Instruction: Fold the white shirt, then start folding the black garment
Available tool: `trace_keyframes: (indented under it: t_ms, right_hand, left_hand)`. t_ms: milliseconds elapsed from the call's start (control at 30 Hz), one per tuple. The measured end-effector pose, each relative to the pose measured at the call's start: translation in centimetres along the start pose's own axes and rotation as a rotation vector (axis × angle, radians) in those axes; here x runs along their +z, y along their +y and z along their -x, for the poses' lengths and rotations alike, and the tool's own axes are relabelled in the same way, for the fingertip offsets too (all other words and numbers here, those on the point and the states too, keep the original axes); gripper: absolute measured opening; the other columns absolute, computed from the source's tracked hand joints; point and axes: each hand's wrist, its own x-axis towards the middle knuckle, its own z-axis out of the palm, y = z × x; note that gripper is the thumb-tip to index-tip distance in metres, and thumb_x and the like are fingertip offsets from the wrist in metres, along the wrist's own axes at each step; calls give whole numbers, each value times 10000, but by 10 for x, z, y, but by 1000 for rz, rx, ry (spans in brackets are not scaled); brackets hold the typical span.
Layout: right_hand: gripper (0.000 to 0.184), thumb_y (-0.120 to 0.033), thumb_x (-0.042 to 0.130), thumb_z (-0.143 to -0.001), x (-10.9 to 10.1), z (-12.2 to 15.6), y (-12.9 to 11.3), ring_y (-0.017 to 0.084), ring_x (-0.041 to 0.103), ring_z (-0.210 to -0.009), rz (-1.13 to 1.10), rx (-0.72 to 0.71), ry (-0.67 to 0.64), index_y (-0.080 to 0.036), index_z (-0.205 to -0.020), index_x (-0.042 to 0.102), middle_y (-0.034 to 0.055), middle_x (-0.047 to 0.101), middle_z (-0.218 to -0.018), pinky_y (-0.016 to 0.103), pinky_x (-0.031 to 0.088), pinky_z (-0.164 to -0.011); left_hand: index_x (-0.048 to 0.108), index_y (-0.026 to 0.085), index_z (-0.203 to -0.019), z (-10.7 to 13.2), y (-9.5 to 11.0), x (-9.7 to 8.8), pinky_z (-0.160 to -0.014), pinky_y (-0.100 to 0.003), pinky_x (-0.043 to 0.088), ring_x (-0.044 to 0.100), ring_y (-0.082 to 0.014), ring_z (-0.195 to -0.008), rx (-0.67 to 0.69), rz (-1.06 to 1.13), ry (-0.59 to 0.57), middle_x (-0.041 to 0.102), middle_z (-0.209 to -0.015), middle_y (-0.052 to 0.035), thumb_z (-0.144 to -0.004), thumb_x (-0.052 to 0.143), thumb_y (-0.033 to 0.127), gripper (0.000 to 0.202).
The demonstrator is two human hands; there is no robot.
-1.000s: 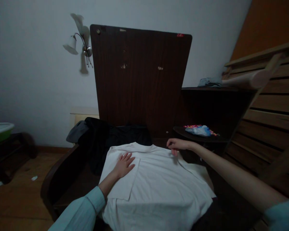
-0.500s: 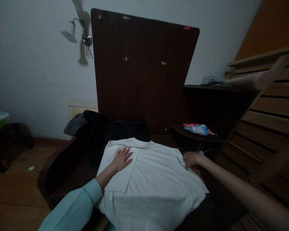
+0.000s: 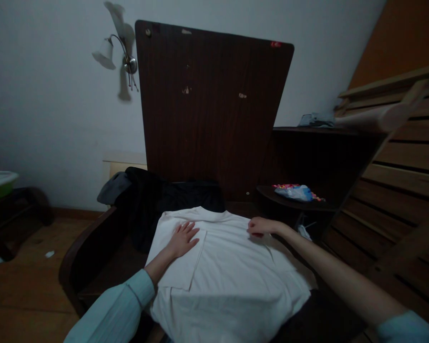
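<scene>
A white T-shirt (image 3: 232, 267) lies spread before me, its neckline at the far side and its near end hanging toward me. Its left sleeve is folded inward, making a flat flap. My left hand (image 3: 185, 239) rests flat on that flap with the fingers spread. At the shirt's right shoulder, my right hand (image 3: 260, 226) is closed, pinching the white fabric. The cloth under the right hand is creased, and the right sleeve spreads out below the forearm.
Dark clothes (image 3: 171, 195) are heaped behind the shirt. A tall dark wooden panel (image 3: 214, 109) stands at the back. To the right are a shelf with a plastic bag (image 3: 295, 193) and wooden slats (image 3: 403, 190). A curved armrest (image 3: 75, 257) is at left.
My right hand has moved left, from the shirt's right edge inward over the shoulder, drawing fabric with it. My left hand stays flat on the folded sleeve.
</scene>
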Motion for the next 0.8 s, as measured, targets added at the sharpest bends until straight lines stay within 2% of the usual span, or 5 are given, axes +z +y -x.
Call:
trace_keyframes:
  t_ms: [100, 267, 367, 600, 800]
  right_hand:
    - [214, -293, 545, -603, 14, -2, -3, 209, 587, -561, 355, 164, -54, -149, -445, 546, 67, 574, -499, 302, 433, -561]
    - [336, -305, 573, -570, 22, 18, 17, 348, 615, -826, 626, 273, 44, -72, -782, 688, 217, 658, -847, 375, 457, -628]
    - [343, -292, 530, -602, 20, 32, 32, 318, 624, -810, 634, 267, 27, -97, -830, 695, 192, 666, -866, 344, 454, -605]
    - [191, -184, 487, -610, 17, 29, 41, 181, 591, -593, 477, 118, -83, -139, -603, 673, 54, 649, -601, 235, 391, -506]
    - [281, -361, 601, -570, 21, 17, 27, 206, 587, -550, 536, 285, -77, -165, -379, 540, 31, 540, -423, 281, 423, -530]
  left_hand:
    - [440, 256, -1252, 0, -1, 1, -1007, -483, 215, 254, -266, -1283, 10, 3, 9, 350, -1381, -68, -867, 321, 457, 450]
    - [445, 260, -1250, 0, -1, 1, -1014, -477, 207, 257, -267, -1281, 2, -8, 3, 350, -1382, -61, -866, 314, 476, 460]
    - [443, 265, -1251, 0, 1, -2, -1016, -475, 204, 260, -266, -1280, -13, 2, -14, 352, -1382, -58, -861, 327, 480, 460]
    - [437, 234, -1259, 0, 2, -3, -1022, -481, 185, 232, -266, -1292, -12, 5, -32, 328, -1392, -78, -867, 325, 462, 467]
    - [436, 241, -1259, 0, 1, -2, -1015, -489, 200, 241, -267, -1289, -12, -8, -25, 340, -1386, -75, -869, 321, 458, 460]
